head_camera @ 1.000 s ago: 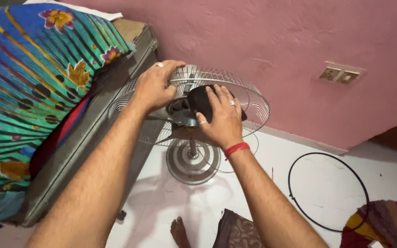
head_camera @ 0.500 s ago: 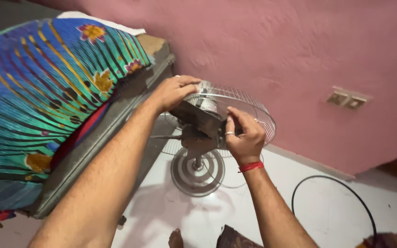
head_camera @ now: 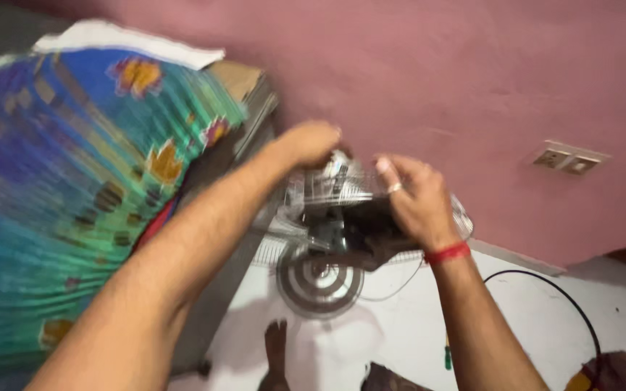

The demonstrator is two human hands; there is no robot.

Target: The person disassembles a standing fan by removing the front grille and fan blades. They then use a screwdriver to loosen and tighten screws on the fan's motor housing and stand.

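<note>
Both hands are found on a small table fan standing on the white floor [head_camera: 545,311] beside the pink wall [head_camera: 472,80]: the left hand [head_camera: 311,143] is closed over the top rim of the wire fan guard [head_camera: 327,190], and the right hand [head_camera: 416,203] is wrapped about the dark motor housing [head_camera: 367,224]. Compared with half a second earlier, the view is swung and blurred, while the round base [head_camera: 320,281] remains planted. The fan is judged steadied, the grip having tightened.

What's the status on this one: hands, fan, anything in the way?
Left hand on top of the wire fan guard. Right hand grips the black motor housing. Frame blurred. Black ring on floor, apart.
</note>
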